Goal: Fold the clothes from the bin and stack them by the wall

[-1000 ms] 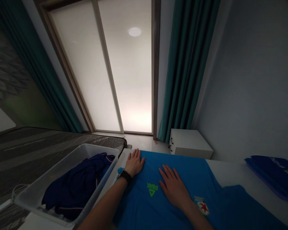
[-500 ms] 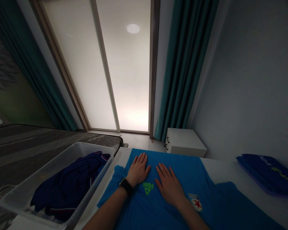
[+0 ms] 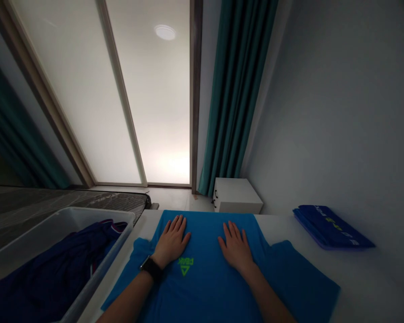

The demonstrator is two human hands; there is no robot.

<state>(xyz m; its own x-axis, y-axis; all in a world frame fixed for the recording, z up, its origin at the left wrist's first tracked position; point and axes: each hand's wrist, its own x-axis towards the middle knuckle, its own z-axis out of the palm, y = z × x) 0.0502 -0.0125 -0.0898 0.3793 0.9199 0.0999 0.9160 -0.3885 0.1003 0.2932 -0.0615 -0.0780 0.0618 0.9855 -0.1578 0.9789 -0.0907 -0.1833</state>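
A bright blue T-shirt [image 3: 208,287] with a green triangle logo lies spread on the white table [image 3: 276,224], its sleeves out to both sides. My left hand [image 3: 171,240] rests flat on its upper left part, fingers stretched out, a black watch on the wrist. On the upper right part lies my right hand [image 3: 236,247], palm down with the fingers apart. Neither hand grips the cloth. My right forearm hides the badge on the shirt's chest.
Left of the shirt, a translucent plastic bin [image 3: 121,237] holds dark navy clothes [image 3: 54,264]. A folded dark blue garment [image 3: 333,226] lies at the table's right. Beyond the table stand a white drawer cabinet [image 3: 237,193], a teal curtain [image 3: 235,98] and frosted sliding doors [image 3: 155,112].
My hands have spread farther apart on the shirt, the right one moving away from the left and off the badge's side. The view has turned right, so the folded garment shows more fully.
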